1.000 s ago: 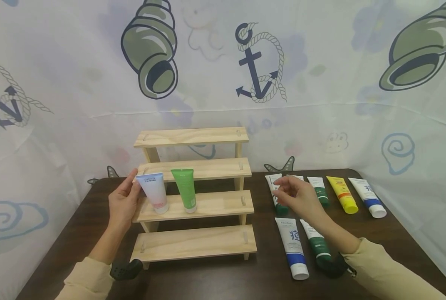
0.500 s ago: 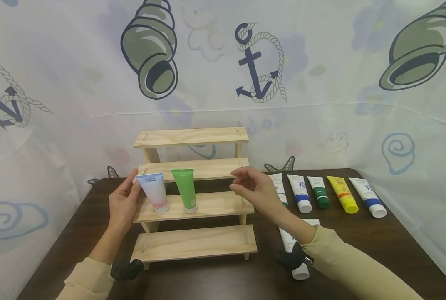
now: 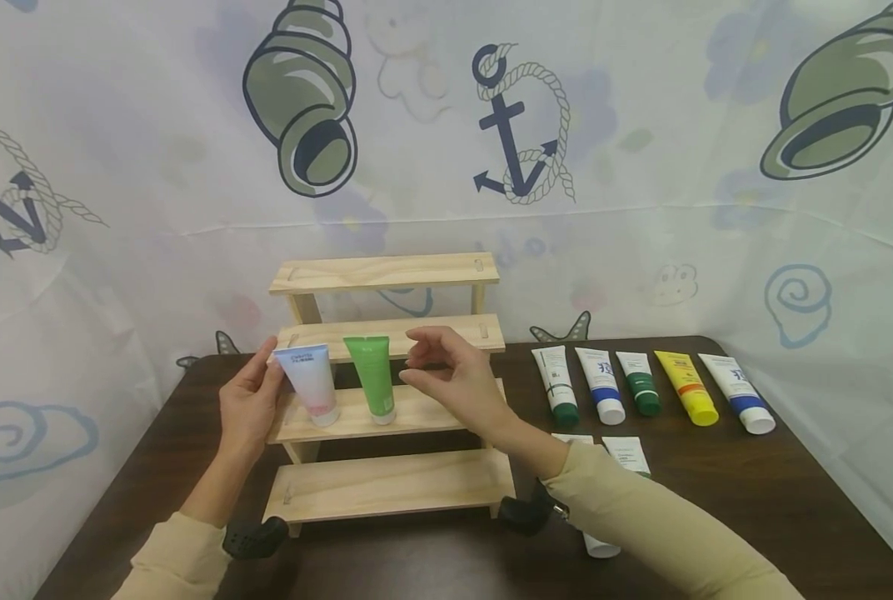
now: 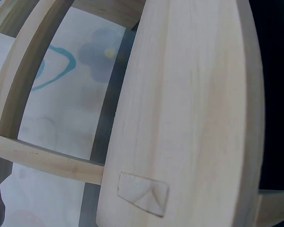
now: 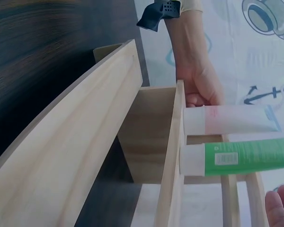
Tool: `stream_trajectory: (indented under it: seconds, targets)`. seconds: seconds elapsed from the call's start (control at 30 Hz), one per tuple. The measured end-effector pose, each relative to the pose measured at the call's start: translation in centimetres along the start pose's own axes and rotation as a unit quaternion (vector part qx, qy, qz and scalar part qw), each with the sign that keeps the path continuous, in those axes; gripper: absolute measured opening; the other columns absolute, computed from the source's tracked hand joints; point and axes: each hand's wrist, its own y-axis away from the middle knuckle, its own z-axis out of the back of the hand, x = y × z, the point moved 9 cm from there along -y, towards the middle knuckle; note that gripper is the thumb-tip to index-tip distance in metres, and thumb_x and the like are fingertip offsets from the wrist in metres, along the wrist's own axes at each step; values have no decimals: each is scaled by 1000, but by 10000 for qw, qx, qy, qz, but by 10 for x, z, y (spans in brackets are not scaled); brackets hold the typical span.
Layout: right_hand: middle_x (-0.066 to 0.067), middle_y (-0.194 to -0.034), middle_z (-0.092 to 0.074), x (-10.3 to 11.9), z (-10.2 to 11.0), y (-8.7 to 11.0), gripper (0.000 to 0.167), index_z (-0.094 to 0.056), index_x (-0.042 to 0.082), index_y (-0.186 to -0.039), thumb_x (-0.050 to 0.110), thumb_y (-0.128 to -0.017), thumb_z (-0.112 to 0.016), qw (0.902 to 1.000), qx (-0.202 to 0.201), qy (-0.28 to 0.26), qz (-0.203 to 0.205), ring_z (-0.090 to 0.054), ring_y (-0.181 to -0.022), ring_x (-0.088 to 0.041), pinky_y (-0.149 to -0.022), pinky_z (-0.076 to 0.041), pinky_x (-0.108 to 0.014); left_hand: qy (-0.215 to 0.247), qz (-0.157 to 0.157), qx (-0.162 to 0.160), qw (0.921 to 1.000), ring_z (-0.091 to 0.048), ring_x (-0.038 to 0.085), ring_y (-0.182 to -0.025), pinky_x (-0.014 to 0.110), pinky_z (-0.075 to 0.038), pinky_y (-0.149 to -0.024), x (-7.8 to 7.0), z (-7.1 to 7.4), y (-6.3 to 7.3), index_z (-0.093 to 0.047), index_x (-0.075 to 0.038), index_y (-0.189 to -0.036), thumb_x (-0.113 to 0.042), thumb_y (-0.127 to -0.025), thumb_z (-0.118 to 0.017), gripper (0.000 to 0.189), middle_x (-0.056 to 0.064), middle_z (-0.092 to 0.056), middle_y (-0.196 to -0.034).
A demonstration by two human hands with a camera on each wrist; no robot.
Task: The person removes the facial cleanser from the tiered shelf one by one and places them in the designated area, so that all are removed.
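Note:
A four-tier wooden display stand (image 3: 386, 485) stands on the dark table. My left hand (image 3: 247, 404) holds its left side; in the right wrist view that hand's fingers (image 5: 196, 98) curl in behind the board's end. On the second tier from the bottom, a pale blue-and-pink squeeze tube (image 3: 311, 387) stands on its cap, beside the left fingers. To its right stands a green squeeze tube (image 3: 374, 379), also cap down. My right hand (image 3: 461, 379) hovers just right of the green tube, thumb and fingers bent with a gap between them and nothing held.
Right of the stand lie several squeeze tubes: a white-and-green tube (image 3: 556, 385), a white-and-blue tube (image 3: 601, 383), a smaller green-capped tube (image 3: 639, 383), a yellow tube (image 3: 687, 387) and another blue-banded tube (image 3: 737, 393). Nearer tubes (image 3: 626, 452) are partly hidden by the right arm. Printed cloth hangs behind.
My right hand has swept left, empty, from above the tubes on the table to beside the green tube. The left hand and both standing tubes have stayed in place.

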Motion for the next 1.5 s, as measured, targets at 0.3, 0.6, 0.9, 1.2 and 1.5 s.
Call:
stream_trajectory:
  seconds: [0.3,0.6,0.9,1.2,1.5]
  targets:
    - [-20,-106,-59,-3,-18,-9,45,-52,-3,-124,-2,-82,-69,9999,74,-119,-10,-62,-101,-32,-85,-55,-26,-181,-61,-46,9998,-51,2,-121,9,-43,-93,-1,0,0,-50,-15,-136,-19,-94,-58,44,7,-47,-141]
    - [-19,-107,-60,-6,-28,-14,43,-52,-3,-123,-3,-83,-67,9997,98,-204,100,-61,-100,-30,-85,-54,-26,-265,-90,-25,9996,-51,4,-121,10,-43,-93,-2,0,0,-49,-15,-137,-16,-95,-56,43,8,-47,-141]
    - [-19,-109,-61,-9,-31,-14,38,-53,-2,-120,-2,-85,-66,9998,34,-178,7,-62,-101,-29,-85,-54,-25,-481,-145,32,9987,-49,8,-125,12,-42,-95,-2,0,-1,-48,-17,-138,-16,-96,-54,43,7,-46,-142]
    - [-19,-106,-63,-12,-30,-15,30,-56,-3,-112,-2,-84,-66,9999,-145,-85,26,-63,-98,-29,-82,-55,-24,-540,-90,28,9985,-48,9,-126,12,-42,-96,-1,0,-1,-48,-18,-138,-18,-96,-54,43,5,-45,-142]
    - [-19,-105,-63,-12,-29,-15,24,-57,-4,-106,-2,-84,-66,9997,-224,-19,32,-64,-98,-30,-81,-56,-24,-350,-36,-18,9994,-50,6,-123,11,-43,-94,0,0,-1,-49,-17,-137,-20,-94,-57,44,6,-46,-141]
